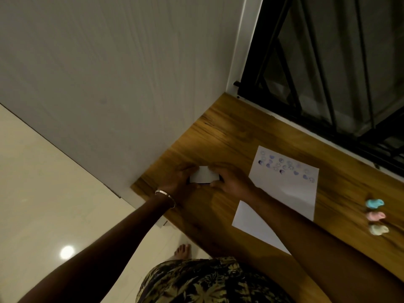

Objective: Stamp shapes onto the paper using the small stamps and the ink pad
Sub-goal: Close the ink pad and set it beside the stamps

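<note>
White ink pad (204, 177), both hands' grips closed round it

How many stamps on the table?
3, in a row at the table's right edge, right of the paper: blue stamp farthest, pink stamp in the middle, cream stamp nearest. None in either hand as far as shows; others may lie out of view.

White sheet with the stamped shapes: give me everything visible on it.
The white paper sheet lies flat on the brown wooden tabletop, skewed to the table edges. Its far end carries loose rows of small blue and purple stamp prints, some heart-shaped, some round; the near half is blank. The right forearm crosses over its near left part, hiding a strip. Neither hand touches it. No creases visible.
</note>
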`<action>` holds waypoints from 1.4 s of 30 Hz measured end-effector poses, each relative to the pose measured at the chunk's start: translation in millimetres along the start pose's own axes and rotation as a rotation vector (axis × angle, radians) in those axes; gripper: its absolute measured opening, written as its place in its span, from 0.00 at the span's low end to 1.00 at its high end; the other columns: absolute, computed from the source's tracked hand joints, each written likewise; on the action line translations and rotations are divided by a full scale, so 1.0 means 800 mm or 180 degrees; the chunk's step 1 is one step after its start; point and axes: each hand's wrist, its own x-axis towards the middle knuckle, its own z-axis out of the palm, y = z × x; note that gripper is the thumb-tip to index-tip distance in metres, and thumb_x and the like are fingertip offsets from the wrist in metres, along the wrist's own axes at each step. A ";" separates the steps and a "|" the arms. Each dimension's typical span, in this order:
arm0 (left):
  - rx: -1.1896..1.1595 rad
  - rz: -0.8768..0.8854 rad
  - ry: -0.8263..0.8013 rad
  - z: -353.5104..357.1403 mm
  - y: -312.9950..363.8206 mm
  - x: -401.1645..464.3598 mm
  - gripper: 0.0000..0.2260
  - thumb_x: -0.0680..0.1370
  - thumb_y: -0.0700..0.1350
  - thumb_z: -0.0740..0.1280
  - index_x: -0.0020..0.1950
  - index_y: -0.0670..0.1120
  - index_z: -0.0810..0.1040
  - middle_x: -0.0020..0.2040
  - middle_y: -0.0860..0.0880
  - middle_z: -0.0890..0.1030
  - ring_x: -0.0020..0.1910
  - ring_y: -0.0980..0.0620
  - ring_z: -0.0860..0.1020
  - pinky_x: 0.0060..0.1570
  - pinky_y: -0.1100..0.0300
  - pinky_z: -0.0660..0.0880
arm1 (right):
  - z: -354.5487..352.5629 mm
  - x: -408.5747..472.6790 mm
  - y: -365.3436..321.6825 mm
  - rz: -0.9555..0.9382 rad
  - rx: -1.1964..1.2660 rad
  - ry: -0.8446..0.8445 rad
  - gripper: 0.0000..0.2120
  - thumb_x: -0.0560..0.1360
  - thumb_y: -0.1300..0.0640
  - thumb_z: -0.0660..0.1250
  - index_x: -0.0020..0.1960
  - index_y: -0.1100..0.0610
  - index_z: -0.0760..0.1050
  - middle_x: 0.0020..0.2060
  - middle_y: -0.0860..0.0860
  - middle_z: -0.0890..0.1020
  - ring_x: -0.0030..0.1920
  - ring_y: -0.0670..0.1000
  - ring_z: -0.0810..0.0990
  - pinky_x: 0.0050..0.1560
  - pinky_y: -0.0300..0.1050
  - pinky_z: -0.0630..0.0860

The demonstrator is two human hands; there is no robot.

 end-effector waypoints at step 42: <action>-0.0739 -0.0403 0.0746 0.024 -0.008 -0.022 0.33 0.70 0.57 0.72 0.72 0.50 0.66 0.70 0.45 0.70 0.69 0.43 0.68 0.66 0.46 0.69 | 0.035 -0.017 0.021 0.0073 0.0485 0.0628 0.36 0.72 0.51 0.72 0.75 0.53 0.61 0.72 0.54 0.68 0.73 0.54 0.64 0.71 0.50 0.66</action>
